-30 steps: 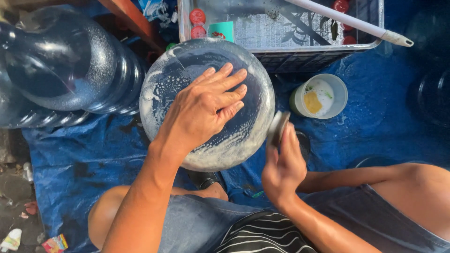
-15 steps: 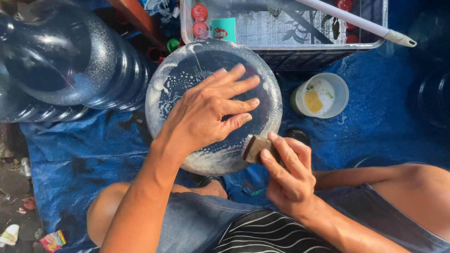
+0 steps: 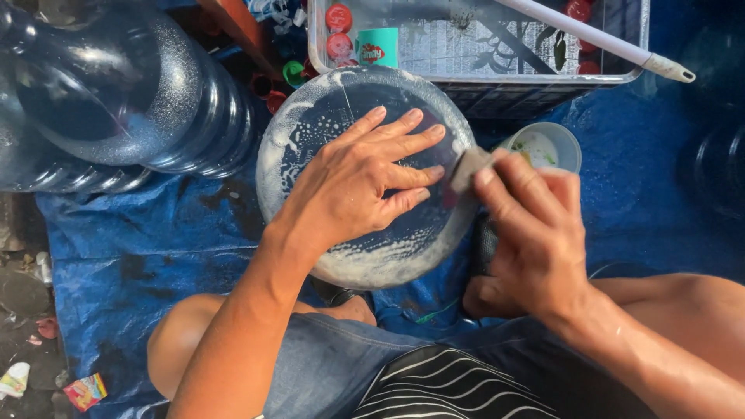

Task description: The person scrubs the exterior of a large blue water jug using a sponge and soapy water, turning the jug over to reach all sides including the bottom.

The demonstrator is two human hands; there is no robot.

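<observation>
I sit over a blue tarp [image 3: 140,256] spread on the ground, and the biggest thing beside me is a clear water jug [image 3: 101,93] lying on its side at my upper left, dry-looking with no foam on it that I can see. Behind my work stands a clear plastic bin [image 3: 473,46] with red caps and a teal cup inside, and a white pipe [image 3: 597,39] crosses its top.

In front of my knees is the round bottom of a second jug [image 3: 365,174], turned up toward me. White suds ring most of its edge and streak the middle, so I judge the soaping well along; the foam is thinnest at the upper right, and nothing is rinsed yet.

My left hand [image 3: 357,182] lies flat on that bottom, fingers spread, steadying it. My right hand [image 3: 535,233] pinches a small grey sponge [image 3: 468,167] between thumb and fingertips, pressed against the right rim of the jug bottom. Just past it sits a small white cup [image 3: 547,147] with greenish residue inside, near the bin.
</observation>
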